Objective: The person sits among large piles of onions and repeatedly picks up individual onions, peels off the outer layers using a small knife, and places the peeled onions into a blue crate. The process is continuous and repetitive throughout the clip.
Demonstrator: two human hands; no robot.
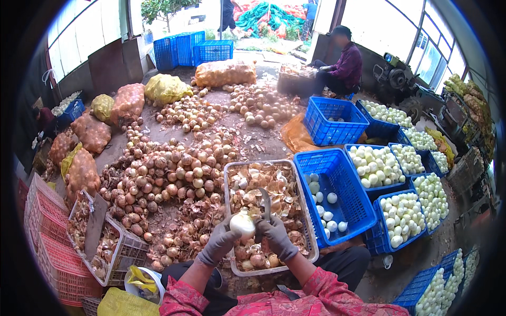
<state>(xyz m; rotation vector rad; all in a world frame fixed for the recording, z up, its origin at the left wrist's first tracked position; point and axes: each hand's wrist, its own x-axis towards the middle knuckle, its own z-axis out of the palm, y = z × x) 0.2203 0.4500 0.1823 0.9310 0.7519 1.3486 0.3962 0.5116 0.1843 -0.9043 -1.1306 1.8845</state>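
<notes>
My left hand, in a grey glove, grips a partly peeled onion with a white, shiny surface. Against the onion's right side is my right hand, also gloved, closed around a knife with a curved blade that points up and away. Both hands are above a pale plastic crate filled with brown onion skins and some unpeeled onions. Just right of it, a blue plastic crate holds several peeled white onions.
Unpeeled onions lie heaped on the floor ahead and left. Blue crates of peeled onions stand at right. A seated co-worker is at the back. Net sacks, a skin-filled crate and a white bucket are at left.
</notes>
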